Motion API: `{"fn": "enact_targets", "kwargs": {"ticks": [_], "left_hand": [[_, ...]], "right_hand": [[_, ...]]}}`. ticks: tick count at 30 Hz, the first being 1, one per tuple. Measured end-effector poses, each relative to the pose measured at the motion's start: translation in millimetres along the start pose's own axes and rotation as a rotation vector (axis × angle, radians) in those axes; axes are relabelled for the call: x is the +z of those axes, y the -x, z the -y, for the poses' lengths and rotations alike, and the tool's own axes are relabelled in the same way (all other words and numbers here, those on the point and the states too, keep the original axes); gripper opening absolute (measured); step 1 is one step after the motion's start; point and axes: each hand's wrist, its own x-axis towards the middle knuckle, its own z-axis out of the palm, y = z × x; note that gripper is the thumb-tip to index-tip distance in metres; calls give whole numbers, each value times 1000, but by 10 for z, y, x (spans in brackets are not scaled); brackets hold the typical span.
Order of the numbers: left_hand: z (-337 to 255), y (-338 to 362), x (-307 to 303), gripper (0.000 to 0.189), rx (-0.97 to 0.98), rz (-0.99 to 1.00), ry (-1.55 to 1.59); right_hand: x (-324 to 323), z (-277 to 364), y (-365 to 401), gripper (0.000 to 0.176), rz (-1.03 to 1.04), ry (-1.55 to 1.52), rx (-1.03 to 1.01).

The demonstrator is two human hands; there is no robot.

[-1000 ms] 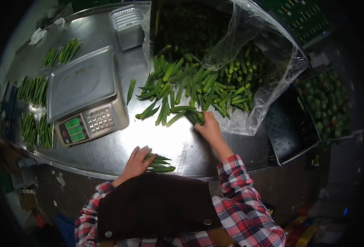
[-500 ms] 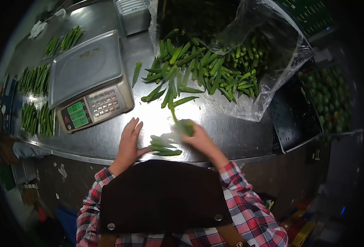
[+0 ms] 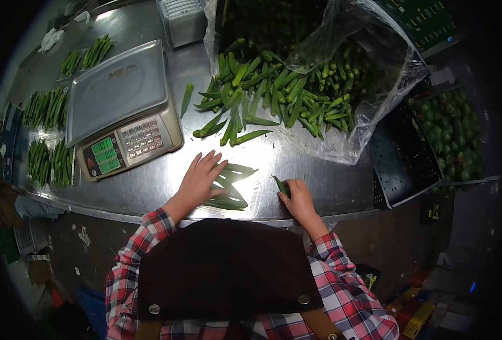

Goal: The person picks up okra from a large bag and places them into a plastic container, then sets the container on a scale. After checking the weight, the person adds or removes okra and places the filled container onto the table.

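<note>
Near the front edge of the steel table lie several okra pods (image 3: 228, 202), side by side with their tips pointing right. My left hand (image 3: 199, 182) rests over their left ends, fingers stretched and apart. To the right, my right hand (image 3: 300, 200) is closed around an okra pod (image 3: 279, 183), whose end pokes out past the fingers at the left. Behind both hands, a large heap of okra (image 3: 296, 93) spills from a clear plastic bag (image 3: 342, 150). Some single pods lie at the near side of that heap.
A scale (image 3: 120, 113) with a bare metal tray and lit green display stands at left. Beyond it are packed bundles of okra (image 3: 47, 107). A black crate (image 3: 407, 158) sits at right, beside a crate of dark green produce (image 3: 452, 133). Clear trays (image 3: 183, 25) are stacked behind.
My left hand has moved right and forward over the small okra group, which is now more spread out. My right hand has moved right, away from the group, still holding okra.
</note>
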Motion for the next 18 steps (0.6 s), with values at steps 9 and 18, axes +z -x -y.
{"fn": "enact_targets", "kwargs": {"ticks": [9,18], "left_hand": [[-47,145,0,42,6,28,-21],[-47,664,-22,54,-275,-148,62]], "right_hand": [[-204,267,-1014,21,-180,-179,-271],[45,450,-1612,47,97,350,-268]]}}
